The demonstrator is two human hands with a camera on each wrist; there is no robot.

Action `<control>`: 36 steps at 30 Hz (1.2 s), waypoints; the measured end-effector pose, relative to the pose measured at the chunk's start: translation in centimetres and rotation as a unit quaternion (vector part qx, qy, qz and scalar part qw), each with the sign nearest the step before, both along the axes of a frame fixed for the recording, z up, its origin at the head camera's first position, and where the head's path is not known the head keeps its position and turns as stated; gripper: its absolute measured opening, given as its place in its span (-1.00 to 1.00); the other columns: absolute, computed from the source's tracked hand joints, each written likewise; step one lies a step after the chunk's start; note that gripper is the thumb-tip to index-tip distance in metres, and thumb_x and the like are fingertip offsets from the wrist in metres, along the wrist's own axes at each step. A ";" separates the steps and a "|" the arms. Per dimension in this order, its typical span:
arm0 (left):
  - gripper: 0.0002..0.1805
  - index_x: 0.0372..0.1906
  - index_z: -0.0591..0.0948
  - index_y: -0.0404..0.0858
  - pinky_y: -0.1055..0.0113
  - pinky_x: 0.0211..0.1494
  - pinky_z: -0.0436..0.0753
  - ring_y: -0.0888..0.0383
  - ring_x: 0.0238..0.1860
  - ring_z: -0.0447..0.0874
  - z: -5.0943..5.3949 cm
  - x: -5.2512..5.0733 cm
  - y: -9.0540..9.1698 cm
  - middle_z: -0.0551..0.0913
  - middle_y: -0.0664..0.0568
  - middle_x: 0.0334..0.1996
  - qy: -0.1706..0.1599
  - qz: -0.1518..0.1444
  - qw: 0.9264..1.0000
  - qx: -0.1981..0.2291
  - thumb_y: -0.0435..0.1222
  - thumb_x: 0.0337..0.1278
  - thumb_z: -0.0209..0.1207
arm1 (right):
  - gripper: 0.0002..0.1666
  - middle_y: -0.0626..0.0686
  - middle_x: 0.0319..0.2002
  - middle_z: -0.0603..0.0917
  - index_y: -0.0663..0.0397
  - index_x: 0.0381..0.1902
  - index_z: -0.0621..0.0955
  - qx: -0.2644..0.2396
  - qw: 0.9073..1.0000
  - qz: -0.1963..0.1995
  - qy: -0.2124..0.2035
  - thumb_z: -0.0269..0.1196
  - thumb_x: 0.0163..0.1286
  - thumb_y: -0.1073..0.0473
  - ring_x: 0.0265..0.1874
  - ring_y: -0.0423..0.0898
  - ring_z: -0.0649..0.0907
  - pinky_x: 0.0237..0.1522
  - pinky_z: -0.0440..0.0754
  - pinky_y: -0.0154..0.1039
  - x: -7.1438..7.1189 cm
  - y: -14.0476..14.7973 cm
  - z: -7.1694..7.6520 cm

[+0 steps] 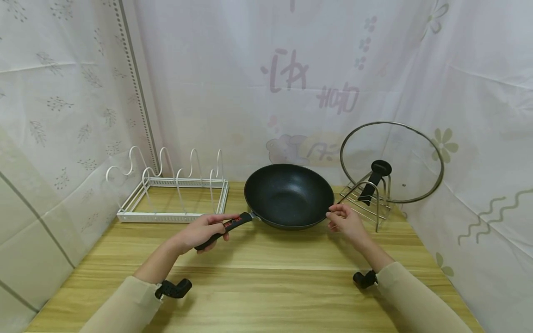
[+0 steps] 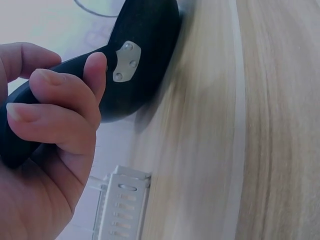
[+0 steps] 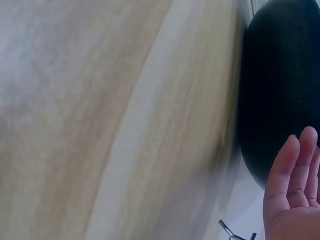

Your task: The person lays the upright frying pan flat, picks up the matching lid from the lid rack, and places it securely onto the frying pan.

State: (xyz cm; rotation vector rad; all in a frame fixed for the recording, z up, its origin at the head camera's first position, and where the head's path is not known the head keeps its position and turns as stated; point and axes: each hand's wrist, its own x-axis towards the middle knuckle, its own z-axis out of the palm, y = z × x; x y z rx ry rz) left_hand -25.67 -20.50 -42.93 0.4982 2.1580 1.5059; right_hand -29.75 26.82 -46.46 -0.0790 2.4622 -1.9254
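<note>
Wok held between white rack and lid; contact with table not clear. Handle clamped in left hand, fingers curled; rim pinched by right hand. Both grips best matched, wok level; lid stand beside right hand not to be bumped.

Wood-grain desk is filling foreground. White fabric backdrop is hanging behind, carrying faint lettering and cloud print. Left wall covering is showing leaf sprigs above, grey lines below; dotted band is running down near corner. Right cloth is bearing flowers, wavy lines. Soft light is spreading evenly.
</note>
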 end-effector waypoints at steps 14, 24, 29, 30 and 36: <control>-0.45 0.67 0.44 -0.09 0.41 -0.67 0.35 0.24 -0.69 0.37 0.5 -0.4 -0.8 0.71 -0.18 -0.18 0.017 0.008 0.999 -0.034 -0.22 0.74 -0.01 | -0.58 0.01 -0.22 0.72 0.41 0.24 0.48 -0.003 1.000 -0.002 0.006 0.31 0.62 0.25 -0.40 -0.17 0.74 -0.26 0.80 -0.27 0.5 -0.7 0.1; -0.46 0.66 0.45 -0.10 0.41 -0.65 0.35 0.24 -0.68 0.40 0.6 -0.7 -1.2 0.72 -0.22 -0.16 0.027 0.014 0.999 -0.041 -0.19 0.76 0.01 | -0.56 -0.02 -0.21 0.70 0.40 0.26 0.47 -0.010 1.000 -0.005 -0.001 0.32 0.62 0.24 -0.37 -0.12 0.76 -0.27 0.78 -0.30 0.9 -1.2 0.2; -0.47 0.64 0.48 -0.09 0.41 -0.64 0.36 0.22 -0.64 0.45 0.7 -0.8 -1.4 0.74 -0.25 -0.11 0.037 0.022 0.998 -0.052 -0.21 0.73 0.05 | -0.54 -0.04 -0.21 0.70 0.41 0.28 0.46 -0.011 1.000 -0.004 -0.001 0.32 0.62 0.23 -0.37 -0.12 0.77 -0.27 0.78 -0.29 1.1 -1.4 0.3; -0.47 0.63 0.49 -0.09 0.41 -0.64 0.36 0.21 -0.63 0.46 0.7 -0.8 -1.5 0.74 -0.25 -0.10 0.040 0.024 0.997 -0.055 -0.22 0.72 0.06 | -0.53 -0.04 -0.21 0.70 0.42 0.28 0.46 -0.010 1.000 -0.004 0.000 0.32 0.62 0.24 -0.37 -0.13 0.77 -0.27 0.79 -0.28 1.2 -1.4 0.3; -0.48 0.60 0.53 -0.12 0.42 -0.61 0.35 0.17 -0.58 0.55 0.6 -0.8 -1.7 0.76 -0.26 -0.03 0.057 0.036 0.996 -0.061 -0.24 0.69 0.08 | -0.56 0.00 -0.20 0.71 0.41 0.26 0.47 -0.012 1.000 -0.010 0.002 0.32 0.61 0.25 -0.39 -0.13 0.77 -0.28 0.80 -0.26 1.2 -1.5 0.2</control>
